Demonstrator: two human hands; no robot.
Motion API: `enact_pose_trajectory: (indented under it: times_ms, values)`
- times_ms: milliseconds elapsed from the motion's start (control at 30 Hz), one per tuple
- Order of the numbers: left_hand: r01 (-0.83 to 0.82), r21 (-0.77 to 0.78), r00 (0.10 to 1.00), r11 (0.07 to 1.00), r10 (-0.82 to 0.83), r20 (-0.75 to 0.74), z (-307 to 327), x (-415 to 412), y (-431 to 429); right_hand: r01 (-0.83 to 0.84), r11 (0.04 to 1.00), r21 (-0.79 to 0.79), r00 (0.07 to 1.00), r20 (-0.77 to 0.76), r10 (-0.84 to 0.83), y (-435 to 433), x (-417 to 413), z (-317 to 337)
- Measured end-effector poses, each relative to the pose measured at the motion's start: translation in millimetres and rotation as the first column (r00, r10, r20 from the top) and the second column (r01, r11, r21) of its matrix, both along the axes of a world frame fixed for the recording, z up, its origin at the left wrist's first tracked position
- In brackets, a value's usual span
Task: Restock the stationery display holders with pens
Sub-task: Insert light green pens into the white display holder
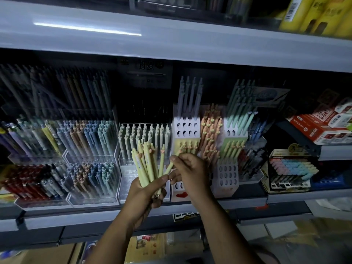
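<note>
Your left hand (150, 189) is raised in front of the shelf (95, 216), its grip closed round a bundle (145, 164) of pale yellow pens that fan upward, clicker ends on top. Your right hand (187, 172) is just beside it, its grip pinching a single pen (170, 167) of the same yellow between thumb and fingertips. That pen is tilted, its upper end pointing toward the stepped holder (185, 128) and its lower end near your left thumb. It is not in any hole.

The holder stands on the shelf behind your right hand. Its upper white tier shows rows of open holes with four grey pens (190, 96) standing at the back. The yellow tier below it carries a few yellow pens. To its right stands a block of orange pens (210, 130), then green pens (240, 115) in a similar stepped holder. Behind the bundle, a clear holder (125, 161) is filled with cream pens. Further left, more clear holders hold blue, brown and red pens. Red and white boxes (323, 128) sit at the far right. The scene is dim and the left side blurred.
</note>
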State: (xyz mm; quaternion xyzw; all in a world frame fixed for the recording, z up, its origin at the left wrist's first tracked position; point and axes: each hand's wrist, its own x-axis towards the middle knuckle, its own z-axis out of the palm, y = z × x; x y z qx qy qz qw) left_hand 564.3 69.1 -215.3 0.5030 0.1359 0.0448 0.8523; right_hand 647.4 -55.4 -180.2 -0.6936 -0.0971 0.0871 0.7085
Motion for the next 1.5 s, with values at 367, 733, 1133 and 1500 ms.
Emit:
enact_pose_trajectory:
  times_ms: [367, 733, 1133, 1500]
  values:
    - [0.013, -0.066, 1.000, 0.998, -0.012, 0.022, 4, 7, -2, 0.107, 0.987, 0.122, 0.994, 0.026, -0.110, -3, 5, -3]
    - [0.000, -0.049, 1.000, 0.999, 0.000, 0.004, -2, 7, 3, 0.412, 0.896, -0.166, 0.872, 0.355, -0.336, -30, 31, -8]
    - [-0.011, -0.014, 1.000, 1.000, 0.011, -0.017, -4, 5, 5, 0.338, 0.903, -0.266, 0.901, 0.370, -0.228, -30, 49, -59]
    - [0.000, 0.011, 0.999, 1.000, 0.001, -0.040, -3, 6, 0, 0.338, 0.716, -0.610, 0.908, 0.411, -0.079, -23, 55, -59]
